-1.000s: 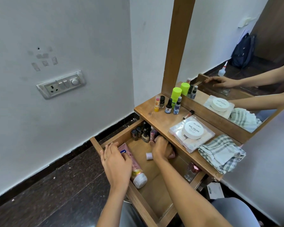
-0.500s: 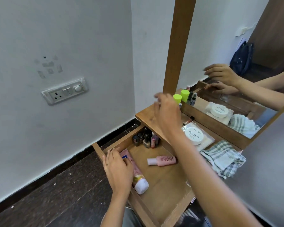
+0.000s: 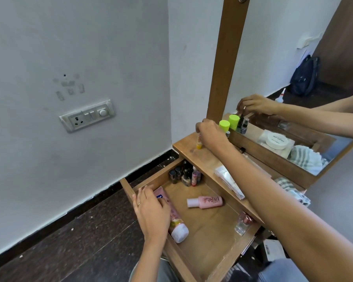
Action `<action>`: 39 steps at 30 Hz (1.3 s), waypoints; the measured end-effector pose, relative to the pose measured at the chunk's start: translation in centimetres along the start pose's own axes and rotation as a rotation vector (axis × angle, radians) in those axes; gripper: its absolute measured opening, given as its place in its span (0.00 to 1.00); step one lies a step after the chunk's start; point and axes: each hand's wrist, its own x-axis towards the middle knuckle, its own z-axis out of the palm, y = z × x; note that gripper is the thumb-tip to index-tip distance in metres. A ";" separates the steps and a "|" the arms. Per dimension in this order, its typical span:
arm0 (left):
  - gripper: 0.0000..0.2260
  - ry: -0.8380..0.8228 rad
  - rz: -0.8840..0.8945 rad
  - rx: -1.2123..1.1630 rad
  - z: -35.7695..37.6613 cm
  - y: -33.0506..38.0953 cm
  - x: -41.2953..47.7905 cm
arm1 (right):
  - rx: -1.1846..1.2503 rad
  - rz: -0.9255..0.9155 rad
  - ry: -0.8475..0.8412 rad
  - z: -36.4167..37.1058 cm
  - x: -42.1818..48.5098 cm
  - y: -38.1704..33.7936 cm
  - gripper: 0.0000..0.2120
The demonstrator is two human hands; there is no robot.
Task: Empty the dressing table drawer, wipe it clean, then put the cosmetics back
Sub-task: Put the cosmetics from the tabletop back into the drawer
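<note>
The wooden drawer (image 3: 128, 186) stands pulled out under the dressing tabletop (image 3: 204, 159). Inside lie a pink tube with a white cap (image 3: 177, 224), a small pink bottle (image 3: 207, 202) on its side, several nail polish bottles (image 3: 184, 176) upright in the back left corner, and a clear glass bottle (image 3: 243, 224) at the right. My left hand (image 3: 151, 210) rests flat over the drawer's front rim and the tube. My right hand (image 3: 211, 134) hovers over the tabletop's back left corner, fingers pinched on a small bottle with a yellow base (image 3: 199, 146).
A green-capped bottle (image 3: 224, 125) and small dark bottles stand by the mirror (image 3: 293, 94). A plastic packet (image 3: 227, 179) and a checked cloth (image 3: 291, 190) lie on the tabletop under my right arm. The wall with a switchboard (image 3: 86, 116) is close on the left.
My right hand rose from the drawer's back corner to the tabletop by the green-capped bottle. The small pink bottle it covered now lies exposed. My left hand stayed put.
</note>
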 end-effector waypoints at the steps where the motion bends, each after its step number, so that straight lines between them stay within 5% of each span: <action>1: 0.14 0.000 0.001 0.003 0.0 0.0 0.0 | 0.026 0.008 0.010 -0.2 -0.2 0.0 0.13; 7: 0.15 0.010 0.007 0.003 0.1 0.0 0.0 | 0.335 0.010 0.159 -1.3 -6.3 -3.3 0.08; 19: 0.15 0.013 0.009 -0.006 0.1 0.0 0.0 | 0.218 0.077 -0.182 9.4 -12.0 -6.7 0.13; 32: 0.14 0.024 0.014 -0.026 0.1 0.0 0.0 | 0.726 0.388 -0.148 11.1 -13.5 -5.6 0.07; 35: 0.14 0.022 0.016 -0.026 0.1 -0.1 0.0 | 0.639 0.510 -0.121 10.9 -13.5 -4.7 0.02; 39: 0.14 0.020 0.010 -0.030 0.0 0.1 0.0 | 0.435 0.531 -0.108 10.8 -13.5 -4.6 0.08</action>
